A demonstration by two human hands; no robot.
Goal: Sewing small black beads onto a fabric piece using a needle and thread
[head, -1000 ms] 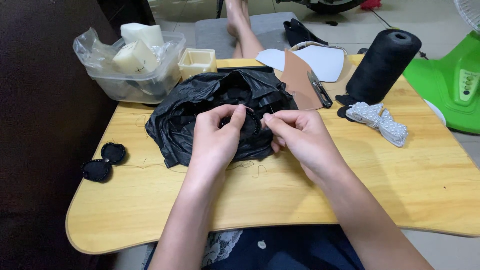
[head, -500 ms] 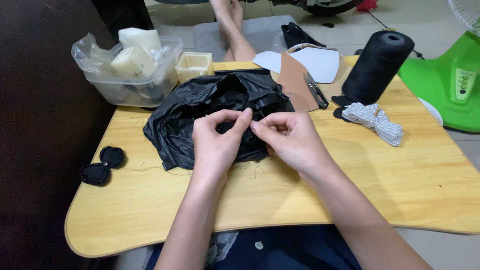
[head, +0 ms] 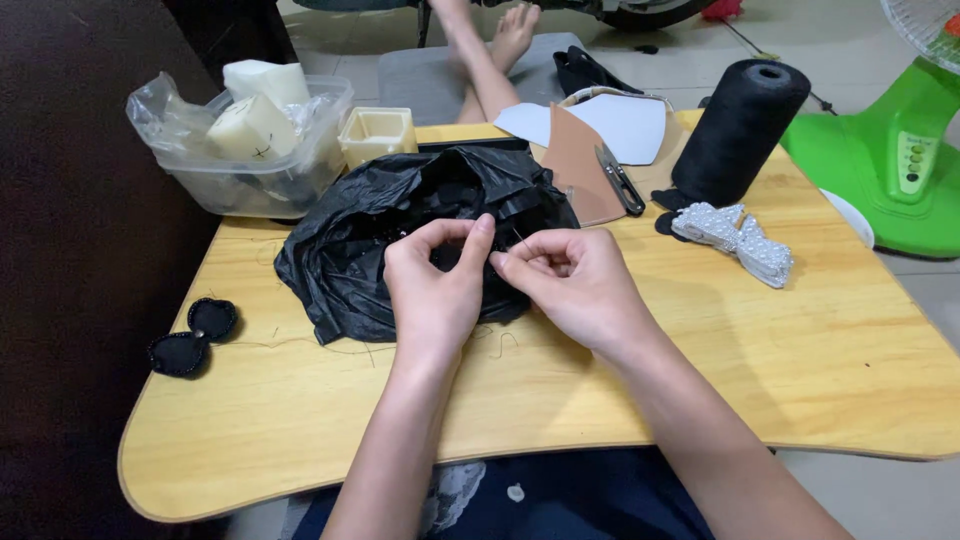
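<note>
Both my hands meet over a crumpled black plastic bag (head: 350, 250) in the middle of the wooden lap table (head: 800, 370). The fingertips of my left hand (head: 435, 290) pinch a small dark piece that is mostly hidden by the fingers. My right hand (head: 575, 285) pinches a thin needle with dark thread, its tip pointing up towards the left thumb. The fingertips of the two hands almost touch.
A black thread cone (head: 738, 130), a pearl bow (head: 735, 240), snips (head: 622, 182) and brown (head: 575, 160) and white (head: 625, 125) cut pieces lie at the right rear. A clear tub (head: 250, 170) of foam blocks and a cream box (head: 378, 135) are at the left rear. A black bow piece (head: 190, 337) lies at the left edge. A green fan base (head: 890, 170) stands right.
My hands have stayed over the bag. The right fingers have drawn in closer to the left thumb, and the left fingers have shifted their pinch slightly.
</note>
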